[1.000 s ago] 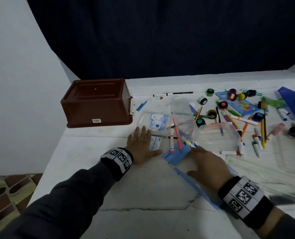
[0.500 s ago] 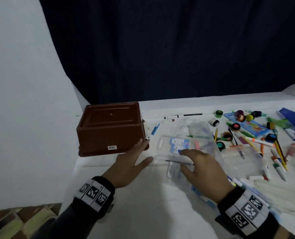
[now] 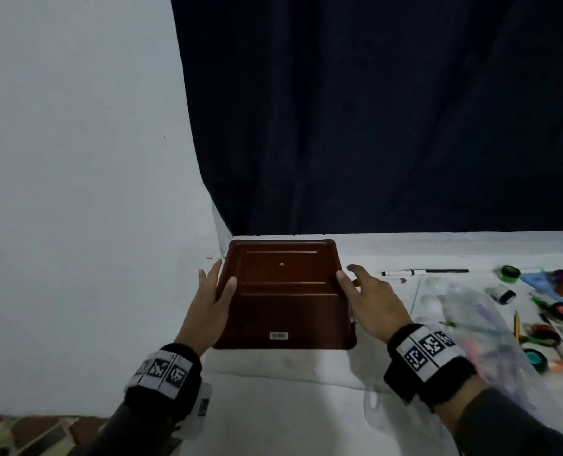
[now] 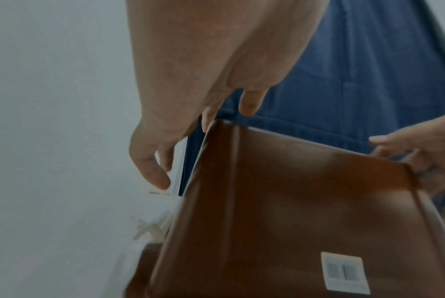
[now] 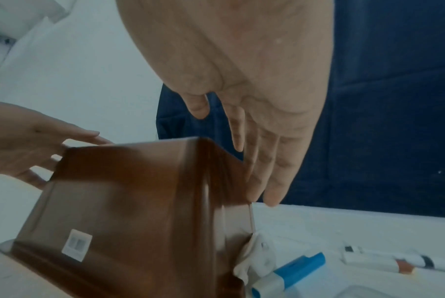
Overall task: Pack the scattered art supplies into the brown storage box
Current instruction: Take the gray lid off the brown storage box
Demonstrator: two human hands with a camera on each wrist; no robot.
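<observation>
The brown storage box [image 3: 283,291] lies upside down on the white table, its ribbed base facing up and a barcode sticker on the near wall. My left hand [image 3: 217,284] is at its left side, fingers straight along the wall and thumb lying on the base. My right hand [image 3: 351,275] is at the right side, fingers spread, thumb tip at the top edge. In the left wrist view my left hand [image 4: 206,129] hangs over the box [image 4: 292,201] corner. The right wrist view has my right hand [image 5: 238,150] beside the box [image 5: 129,201] wall. Neither hand grips anything.
Scattered supplies lie to the right: a black-and-white marker [image 3: 425,272], a green-lidded paint pot [image 3: 510,273], more pots and pens, and a clear plastic case [image 3: 477,324]. A blue marker [image 5: 292,270] lies close to the box's right wall. A white wall is at the left.
Both hands have left the supplies on the table and moved up to the two sides of the brown box. The head view has swung left and closer to the box.
</observation>
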